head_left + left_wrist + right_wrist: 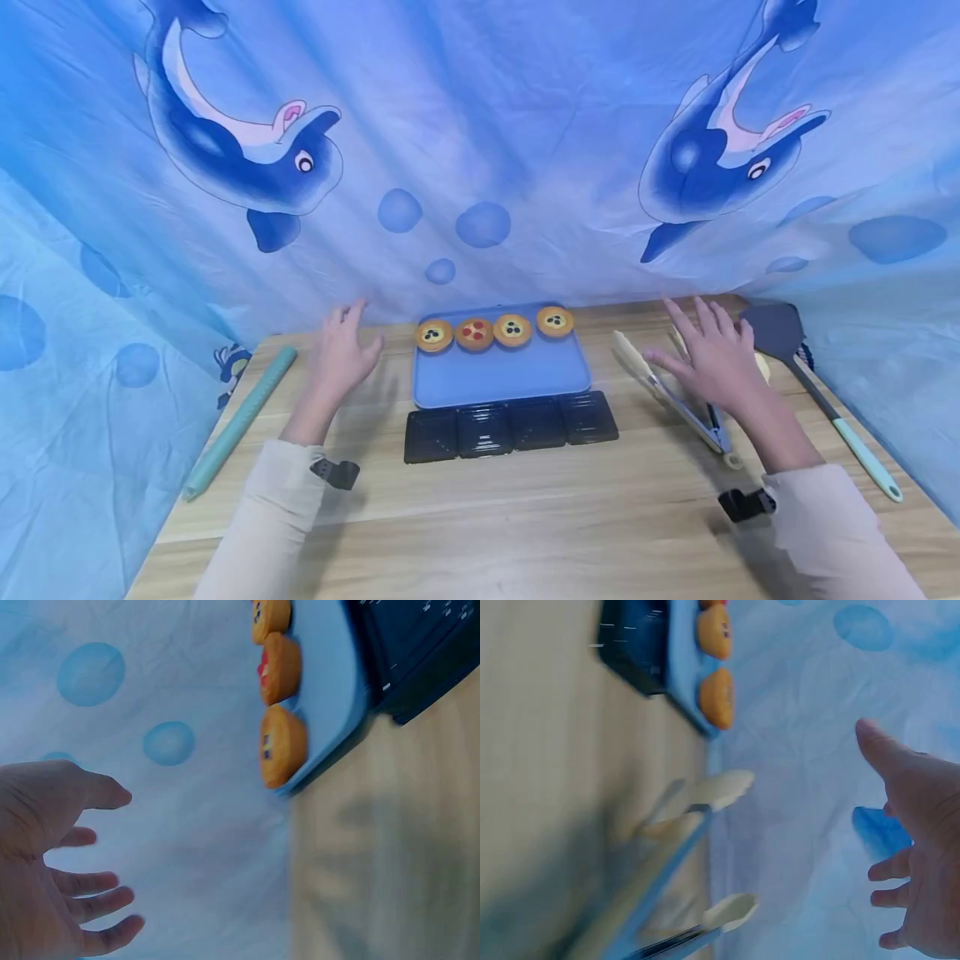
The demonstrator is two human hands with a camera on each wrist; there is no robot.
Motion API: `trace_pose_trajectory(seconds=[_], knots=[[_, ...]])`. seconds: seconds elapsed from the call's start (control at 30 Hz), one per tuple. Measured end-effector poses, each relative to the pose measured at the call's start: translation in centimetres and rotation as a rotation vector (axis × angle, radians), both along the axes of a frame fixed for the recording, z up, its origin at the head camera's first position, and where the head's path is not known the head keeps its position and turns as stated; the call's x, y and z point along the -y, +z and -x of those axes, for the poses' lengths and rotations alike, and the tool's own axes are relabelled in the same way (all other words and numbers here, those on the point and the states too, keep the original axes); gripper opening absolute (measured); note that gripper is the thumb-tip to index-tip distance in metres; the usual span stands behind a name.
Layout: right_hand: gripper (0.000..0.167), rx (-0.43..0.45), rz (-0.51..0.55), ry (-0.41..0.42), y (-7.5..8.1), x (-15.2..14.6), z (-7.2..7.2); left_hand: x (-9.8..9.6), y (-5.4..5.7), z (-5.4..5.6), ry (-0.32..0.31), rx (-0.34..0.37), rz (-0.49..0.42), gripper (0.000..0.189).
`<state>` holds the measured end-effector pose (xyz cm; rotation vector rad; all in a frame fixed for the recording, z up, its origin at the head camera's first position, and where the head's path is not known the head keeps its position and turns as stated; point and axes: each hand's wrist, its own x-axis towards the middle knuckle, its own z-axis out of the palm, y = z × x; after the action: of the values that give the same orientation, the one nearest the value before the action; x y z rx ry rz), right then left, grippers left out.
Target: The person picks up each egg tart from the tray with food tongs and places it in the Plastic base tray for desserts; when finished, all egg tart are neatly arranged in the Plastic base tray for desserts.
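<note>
Tongs (684,412), cream-tipped with silvery arms, are lying splayed near our right hand (711,360); we are holding it and our left hand (340,354) wide.

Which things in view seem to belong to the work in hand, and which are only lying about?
Probably in the work:
- tongs, near the right hand
- four tarts on the blue tray
- black trays

Probably just lying about:
- green rod
- spatula
</note>
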<state>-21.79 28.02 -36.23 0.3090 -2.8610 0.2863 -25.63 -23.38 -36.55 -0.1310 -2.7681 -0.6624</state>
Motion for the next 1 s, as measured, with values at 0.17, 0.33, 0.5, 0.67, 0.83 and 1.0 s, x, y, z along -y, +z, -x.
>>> trace_pose_trajectory(seconds=[0.17,0.33,0.5,0.67,0.83,1.0], knots=[[0.096,0.001,0.024,-0.015,-2.2,-1.2,-1.5,-0.2,-3.1,1.1,-0.041,0.169,-0.225,0.061],[0.104,0.05,0.044,-0.073,-4.5,-2.2,-1.9,-0.8,-6.3,2.1,-0.081,0.341,-0.46,0.061],[0.108,0.126,0.086,-0.121,-6.0,-2.8,-2.1,-1.8,-7.9,2.2,-0.066,0.446,-0.691,0.062],[0.107,0.184,0.171,-0.127,-6.8,-3.0,-1.9,-2.5,-8.1,2.3,-0.061,0.468,-0.749,0.061],[0.114,0.216,0.204,-0.174,-7.5,-2.9,-1.5,-2.8,-8.3,2.4,-0.049,0.461,-0.697,0.054],[0.121,0.226,0.194,-0.234,-8.0,-2.4,-1.1,-3.0,-8.9,2.4,-0.029,0.453,-0.7,0.049]])
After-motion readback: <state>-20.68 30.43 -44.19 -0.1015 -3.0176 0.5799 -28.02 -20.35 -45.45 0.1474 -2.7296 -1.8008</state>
